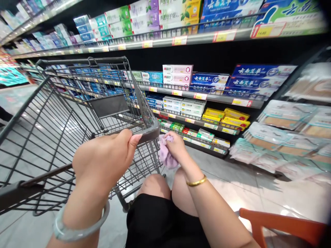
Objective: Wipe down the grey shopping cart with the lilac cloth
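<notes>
Head view: my left hand [106, 155] grips the cart [110, 106], my right hand [177, 146] a cloth [165, 155] that dragging could snag.

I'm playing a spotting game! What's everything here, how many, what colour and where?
Cart: one, dark grey, left to centre
Shelves: several, grey, across back
Boxes: many, many colours, on shelves
Price tags: many, yellow and red, shelf edges
Packets: many, clear, pale and brown, right
Display: one, turquoise, blurred, far left
Frame: one, orange, bottom right
Cloth: one, pale purple, centre
Floor: one, pale grey, below
Clothing: one piece, black, lap
Pale bangle: one, greenish, left wrist
Gold bangle: one, gold, right wrist
Knees: two, bare, bottom centre
Left hand: one, gripping handle
Right hand: one, holding cloth
</notes>
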A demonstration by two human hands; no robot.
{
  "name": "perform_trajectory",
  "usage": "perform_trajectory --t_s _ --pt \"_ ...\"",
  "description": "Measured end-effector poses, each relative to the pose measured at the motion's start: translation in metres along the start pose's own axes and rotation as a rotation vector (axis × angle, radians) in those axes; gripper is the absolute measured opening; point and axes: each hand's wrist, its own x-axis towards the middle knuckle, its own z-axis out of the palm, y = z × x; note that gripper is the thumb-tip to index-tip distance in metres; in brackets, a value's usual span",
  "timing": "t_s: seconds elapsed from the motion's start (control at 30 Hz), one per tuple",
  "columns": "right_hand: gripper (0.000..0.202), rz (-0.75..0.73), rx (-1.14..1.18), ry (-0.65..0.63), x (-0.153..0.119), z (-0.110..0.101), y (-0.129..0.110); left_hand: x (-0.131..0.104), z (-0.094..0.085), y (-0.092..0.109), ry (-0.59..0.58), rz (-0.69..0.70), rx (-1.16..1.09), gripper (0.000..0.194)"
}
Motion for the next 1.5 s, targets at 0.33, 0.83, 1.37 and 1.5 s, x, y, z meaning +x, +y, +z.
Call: perform_trajectory --t_s 0.33,0.83,1.37,1.5 --pt "0.020 -0.248 0.005 -0.012 -0.010 0.003 -0.017 0.019 -0.023 0.017 0.042 0.028 -0.310 0.064" --pt "0.019 -0.178 -0.018 -0.090 -0.003 0.007 0.002 0.044 -0.010 0.056 -0.030 -0.051 -0.071 0.075" --pt "0.035 0.004 0.463 0.000 -0.003 0.024 -0.024 0.031 -0.012 0.049 0.049 -0.032 0.016 0.066" --pt "0.036 -0.033 0.524 -0.080 -0.018 0.026 -0.026 0.024 -0.010 0.045 0.113 -0.003 0.057 0.060"
